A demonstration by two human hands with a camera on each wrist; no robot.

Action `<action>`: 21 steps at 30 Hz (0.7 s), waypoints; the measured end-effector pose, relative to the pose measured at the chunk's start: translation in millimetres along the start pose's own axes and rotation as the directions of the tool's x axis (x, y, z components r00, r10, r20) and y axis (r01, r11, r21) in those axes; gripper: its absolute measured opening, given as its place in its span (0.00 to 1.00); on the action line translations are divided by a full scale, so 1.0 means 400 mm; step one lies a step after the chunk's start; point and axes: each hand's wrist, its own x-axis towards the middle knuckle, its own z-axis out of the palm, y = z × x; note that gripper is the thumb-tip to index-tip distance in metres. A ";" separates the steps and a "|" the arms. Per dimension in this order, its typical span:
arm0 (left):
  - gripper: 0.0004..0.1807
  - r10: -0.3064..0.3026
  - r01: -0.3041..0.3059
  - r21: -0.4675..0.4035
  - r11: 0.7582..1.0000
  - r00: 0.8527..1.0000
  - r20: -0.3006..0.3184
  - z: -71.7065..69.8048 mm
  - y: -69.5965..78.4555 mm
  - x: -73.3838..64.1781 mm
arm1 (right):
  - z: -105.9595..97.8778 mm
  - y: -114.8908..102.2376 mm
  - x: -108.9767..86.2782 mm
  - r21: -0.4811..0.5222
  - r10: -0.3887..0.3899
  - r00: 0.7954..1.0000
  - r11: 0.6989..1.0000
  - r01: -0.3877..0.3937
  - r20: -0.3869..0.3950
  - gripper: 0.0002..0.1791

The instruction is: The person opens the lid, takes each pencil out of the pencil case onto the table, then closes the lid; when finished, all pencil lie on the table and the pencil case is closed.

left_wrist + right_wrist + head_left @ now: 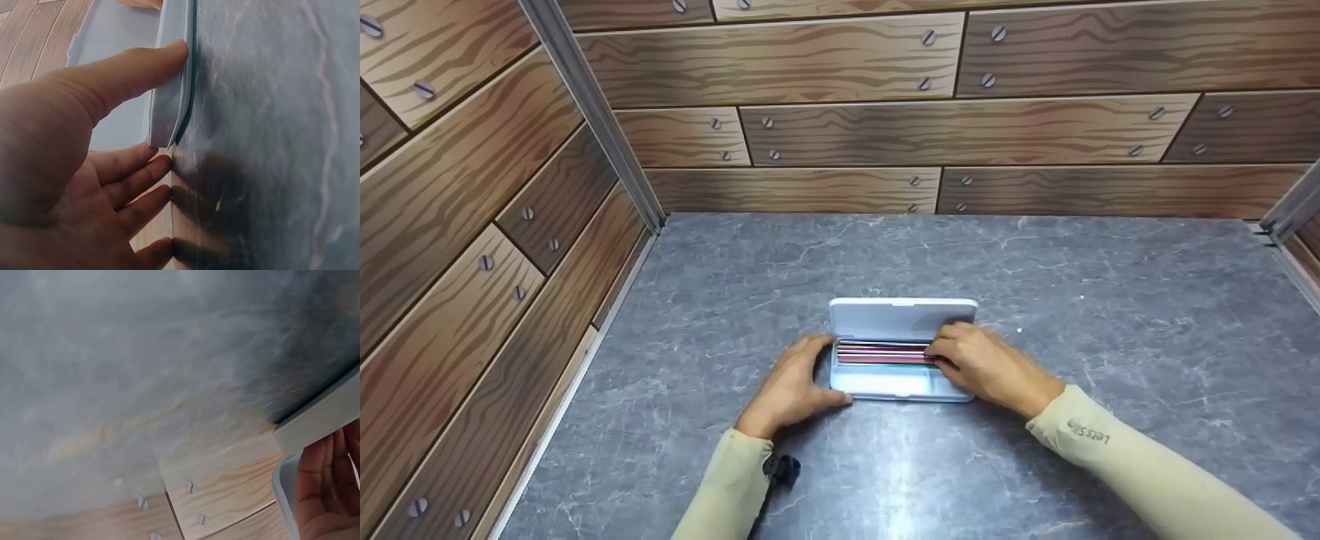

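Observation:
A pale plastic pencil case (877, 384) sits on the table with its lid (885, 319) raised at the back. Several slim pencils (877, 358), red and dark among them, lie lengthwise in its rear part. My left hand (795, 382) is at the case's left end. In the left wrist view its thumb (140, 67) presses the front wall, while the fairly straight fingers (135, 194) spread past the corner. Reaching in over the right end, my right hand (982, 364) has bent fingers and pinches at the pencils' right ends; its fingertips are partly hidden.
The grey marbled table (735, 285) surrounds the case. Wood-patterned panels (840, 135) stand along the back and left, with a metal post (600, 120) at their corner. A small white speck (1019, 330) lies right of the case.

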 end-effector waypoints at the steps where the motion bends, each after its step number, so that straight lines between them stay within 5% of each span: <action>1: 0.52 0.000 0.000 0.001 1.000 1.000 0.000 -0.001 0.000 0.000 | 0.000 -0.001 0.001 -0.017 -0.012 1.000 1.000 0.012 -0.001 0.09; 8: 0.52 0.005 -0.005 -0.010 1.000 1.000 0.005 -0.001 -0.001 0.001 | -0.002 -0.004 0.004 -0.055 -0.018 1.000 0.998 0.019 0.008 0.08; 21: 0.52 0.012 -0.012 -0.010 1.000 1.000 0.001 -0.001 -0.004 0.000 | 0.001 -0.002 0.009 0.137 0.119 0.993 0.983 -0.121 0.017 0.09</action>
